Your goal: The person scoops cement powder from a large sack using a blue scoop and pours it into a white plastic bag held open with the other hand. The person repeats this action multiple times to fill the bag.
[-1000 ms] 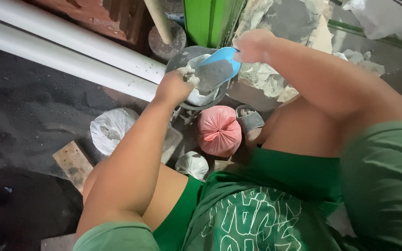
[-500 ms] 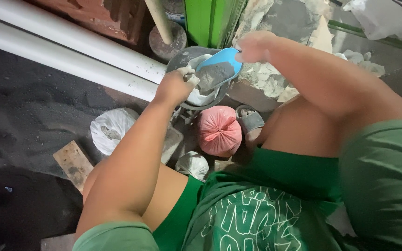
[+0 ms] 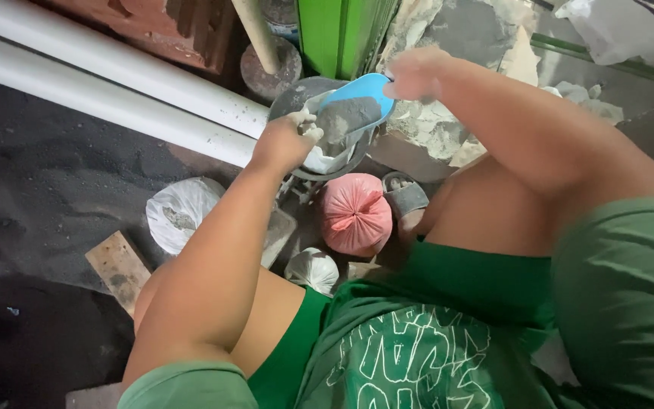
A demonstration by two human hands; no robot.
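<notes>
Your right hand [image 3: 416, 74] is closed around the handle end of a blue scoop [image 3: 357, 102], fingers wrapped tight; the grip itself is slightly blurred. The scoop carries a heap of dark grey powder [image 3: 346, 117] and sits tilted over the mouth of a small white plastic bag [image 3: 323, 148].

Your left hand [image 3: 285, 140] pinches the near edge of that white plastic bag, fingers curled shut on the plastic, holding the mouth open. The fingertips are dusted with pale grey.

The bag rests inside a round grey metal pan [image 3: 300, 95], which looks like a weighing-scale pan, though the body beneath it is mostly hidden.

Taking the pan as landmark:
- Just below it, a tied pink bag [image 3: 355, 216], rounded and full, knot at the top.
- Right of the pink bag, touching or nearly so, a small grey cup [image 3: 405, 195] with lumps inside.
- Below and left of the pan, a larger tied white bag [image 3: 183, 212]; a smaller white bag [image 3: 312, 269] lies lower, beside your left knee.
- Left of the pan, two long white pipes [image 3: 100, 83] run diagonally across the dark floor.
- Above the pan, a green upright post [image 3: 338, 34] and a pale wooden pole [image 3: 255, 34] set in a round concrete base.
- Far lower left, a flat wooden offcut [image 3: 119, 265] on the black grit.
</notes>
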